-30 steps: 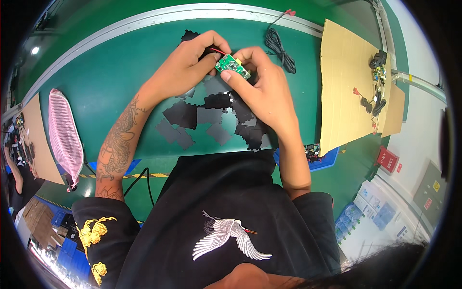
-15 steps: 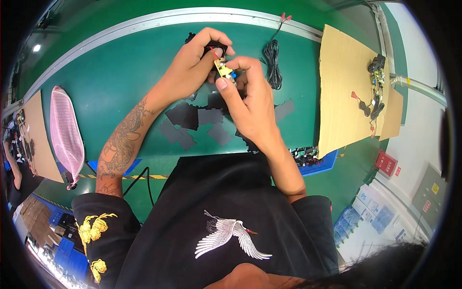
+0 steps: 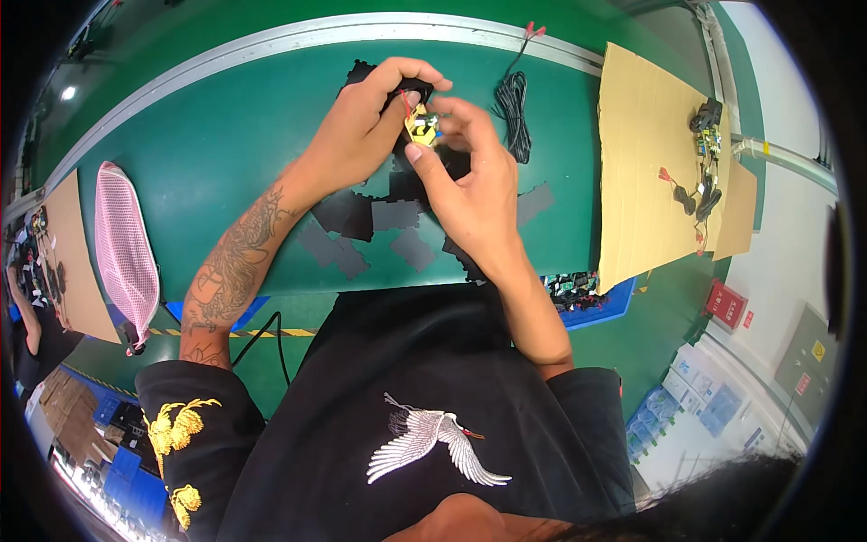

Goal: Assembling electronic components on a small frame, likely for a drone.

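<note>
while gripping a small circuit board (image 3: 421, 128) over the far middle of the green table (image 3: 226, 135), at about twelve o'clock in the view, pinching it from both sides. left hand (image 3: 366, 126) curled round from ten o'clock of the board, fingers (image 3: 411, 72) arched over the top, thumb pressed near the red wire end on the board's upper edge. right hand (image 3: 465, 185) coming up from five o'clock, thumb (image 3: 424, 172) laid against the board's lower edge, forefinger and the rest bent over its right side; both closed on the board, not spread. yellowish face of the board with small parts turned toward the camera; exact tilt cannot be told.

lying flat beneath the hands, touching or overlapping one another, a scatter of black flat pieces (image 3: 397, 217), spreading toward six and seven o'clock of the board. at two o'clock of the hands, well apart, a coiled black cable (image 3: 513, 104) with red tips pointing to the table's far edge. farther at three o'clock, a cardboard sheet (image 3: 646, 163) bearing more boards with wires (image 3: 704, 172) near its right rim. at nine o'clock, well apart, a pink mesh bag (image 3: 122, 248) lying lengthwise. at the near table edge, just right of the right forearm, a blue tray (image 3: 596, 303) with small dark parts.
</note>
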A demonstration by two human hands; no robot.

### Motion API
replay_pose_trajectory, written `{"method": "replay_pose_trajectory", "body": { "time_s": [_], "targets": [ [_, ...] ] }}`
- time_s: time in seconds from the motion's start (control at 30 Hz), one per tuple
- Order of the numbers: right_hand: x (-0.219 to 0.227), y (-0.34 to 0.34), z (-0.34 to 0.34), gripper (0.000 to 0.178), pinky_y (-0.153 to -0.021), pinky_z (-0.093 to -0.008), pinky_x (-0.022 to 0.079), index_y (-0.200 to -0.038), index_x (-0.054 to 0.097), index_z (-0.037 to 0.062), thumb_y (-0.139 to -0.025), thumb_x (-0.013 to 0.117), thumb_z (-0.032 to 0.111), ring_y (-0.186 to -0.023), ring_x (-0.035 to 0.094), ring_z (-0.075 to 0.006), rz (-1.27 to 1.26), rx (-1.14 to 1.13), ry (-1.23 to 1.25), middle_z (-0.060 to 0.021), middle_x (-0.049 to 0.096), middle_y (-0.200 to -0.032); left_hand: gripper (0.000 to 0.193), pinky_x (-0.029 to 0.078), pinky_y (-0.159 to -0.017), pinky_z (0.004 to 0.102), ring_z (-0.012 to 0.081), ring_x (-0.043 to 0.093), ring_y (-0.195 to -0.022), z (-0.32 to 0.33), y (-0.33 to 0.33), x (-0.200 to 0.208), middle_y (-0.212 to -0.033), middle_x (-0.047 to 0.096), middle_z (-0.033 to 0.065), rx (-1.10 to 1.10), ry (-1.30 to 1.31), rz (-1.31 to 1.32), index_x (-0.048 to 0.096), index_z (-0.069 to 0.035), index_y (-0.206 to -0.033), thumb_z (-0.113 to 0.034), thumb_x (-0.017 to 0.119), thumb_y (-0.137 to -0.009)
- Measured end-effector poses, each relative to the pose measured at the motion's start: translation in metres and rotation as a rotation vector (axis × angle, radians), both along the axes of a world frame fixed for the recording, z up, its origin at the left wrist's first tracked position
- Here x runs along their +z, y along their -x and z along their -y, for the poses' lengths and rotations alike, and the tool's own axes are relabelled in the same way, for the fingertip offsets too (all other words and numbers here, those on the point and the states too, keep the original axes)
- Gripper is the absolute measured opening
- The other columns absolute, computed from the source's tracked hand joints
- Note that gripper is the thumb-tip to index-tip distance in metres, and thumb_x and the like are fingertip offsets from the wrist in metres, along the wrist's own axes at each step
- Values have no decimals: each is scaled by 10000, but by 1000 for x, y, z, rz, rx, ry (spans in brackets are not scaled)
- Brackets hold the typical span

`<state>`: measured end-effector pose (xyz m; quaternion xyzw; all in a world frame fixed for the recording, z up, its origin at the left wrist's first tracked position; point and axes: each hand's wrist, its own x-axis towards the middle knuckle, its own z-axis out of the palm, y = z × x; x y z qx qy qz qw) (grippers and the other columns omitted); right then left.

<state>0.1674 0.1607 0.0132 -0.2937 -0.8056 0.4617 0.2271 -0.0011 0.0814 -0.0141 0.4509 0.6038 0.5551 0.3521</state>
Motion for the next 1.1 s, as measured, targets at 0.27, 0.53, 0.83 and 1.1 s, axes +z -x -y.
{"method": "replay_pose_trajectory", "body": {
  "time_s": [0.27,0.53,0.83,1.1],
  "targets": [
    [3,-1,-4,491,-830,-349,596,-1422,654,32,-957,759,150,-864,737,-224,-17,95,-95,-136,754,-1053,290,583,-813,289,119,694,-948,-2,-1,-9,-1237,750,89,43,-3,139,611,-42,-1341,-32,451,-1100],
    [11,1,-7,420,-750,-372,597,-1387,699,79,-974,729,149,-811,722,-279,69,136,-226,-152,733,-1008,305,623,-857,300,137,710,-1060,-2,1,-2,-1290,728,96,6,25,179,592,-32,-1364,-30,427,-1108],
    [6,1,-3,467,-771,-360,599,-1402,627,7,-963,747,114,-859,738,-234,-5,61,-120,-171,748,-1079,276,621,-855,293,129,699,-1034,-3,2,-2,-1263,727,94,40,69,88,599,-18,-1347,-64,454,-1117],
    [-1,4,-2,500,-891,-363,620,-1371,615,2,-911,802,56,-999,757,-230,-25,-19,16,-178,736,-1181,274,594,-764,346,160,718,-912,0,-5,-2,-1181,742,90,119,-50,-29,613,-46,-1340,-23,502,-1090]
  ]
}}
